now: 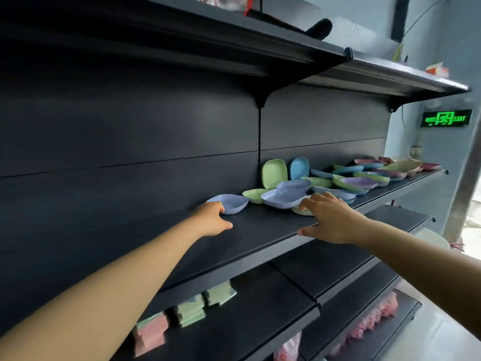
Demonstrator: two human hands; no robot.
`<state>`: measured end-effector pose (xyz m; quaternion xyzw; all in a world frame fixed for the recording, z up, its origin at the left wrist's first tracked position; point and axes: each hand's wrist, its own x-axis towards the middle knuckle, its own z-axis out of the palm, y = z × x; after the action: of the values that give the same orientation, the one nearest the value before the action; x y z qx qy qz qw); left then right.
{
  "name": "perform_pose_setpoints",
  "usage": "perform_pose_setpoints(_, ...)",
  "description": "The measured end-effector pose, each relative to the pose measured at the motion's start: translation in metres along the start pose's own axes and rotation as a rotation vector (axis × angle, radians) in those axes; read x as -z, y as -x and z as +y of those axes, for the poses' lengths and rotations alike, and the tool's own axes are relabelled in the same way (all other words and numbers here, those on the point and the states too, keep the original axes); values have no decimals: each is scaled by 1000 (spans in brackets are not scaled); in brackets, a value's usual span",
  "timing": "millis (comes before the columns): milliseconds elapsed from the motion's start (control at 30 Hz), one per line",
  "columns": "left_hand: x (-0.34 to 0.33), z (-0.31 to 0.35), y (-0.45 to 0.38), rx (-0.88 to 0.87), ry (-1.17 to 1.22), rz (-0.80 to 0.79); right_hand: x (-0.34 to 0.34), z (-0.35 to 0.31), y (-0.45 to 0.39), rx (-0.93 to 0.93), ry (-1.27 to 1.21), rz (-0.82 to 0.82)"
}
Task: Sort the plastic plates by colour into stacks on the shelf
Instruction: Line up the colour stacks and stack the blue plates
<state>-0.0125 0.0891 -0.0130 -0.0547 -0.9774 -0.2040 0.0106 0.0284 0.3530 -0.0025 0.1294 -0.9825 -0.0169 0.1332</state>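
- Two bare forearms reach up and forward from the bottom edge, one from the lower left, one from the right.
- Below them, the lower shelf (pixel 234 321) carries flat packs in green and pink (pixel 190 312); more pink packets lie further right on a lower tier.
- Black metal shelving fills most of the view, with a dark back panel and an upper shelf (pixel 286 50) overhead.
- Pale blue wall stands to the right, bearing a lit green exit sign (pixel 445 118).
- On the middle shelf (pixel 260 230) the plastic plates (pixel 364 178) lie unsorted in a loose heap running to the right end: green, blue, lilac and pink.
- A green plate (pixel 274 173) and a blue plate (pixel 299 168) lean upright against the back panel.
- One lilac-blue plate (pixel 231 203) sits alone at the left of the heap, with bare shelf further left.
- Left hand (pixel 212 220) rests on the shelf, fingers curled over that plate's near-left rim, thumb pointing right along the shelf.
- Right hand (pixel 328 217) is palm down, fingers spread and relaxed, reaching among the plates at the front of the heap; its thumb lies at the shelf's front edge.
- Whether the right fingertips grip anything cannot be told.
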Motion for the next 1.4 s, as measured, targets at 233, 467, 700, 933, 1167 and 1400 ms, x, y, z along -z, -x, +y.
perform_pose_setpoints(233,-17,-1,-84,141,95,29,-16,72,-65,-34,-235,60)
perform_pose_setpoints(467,-32,-35,-184,355,286,52,-44,108,-159,-10,-277,-75)
perform_pose_setpoints(700,-50,-58,-261,476,149,-115,-72,126,-262,65,-200,-381)
perform_pose_setpoints(933,-59,-66,-288,513,36,-184,-108,128,-329,183,-97,-566)
perform_pose_setpoints(1167,-60,-59,-286,586,81,-160,-123,126,-358,306,-104,-698)
perform_pose_setpoints(1400,-63,-49,-282,651,123,-87,-126,119,-367,423,-81,-732)
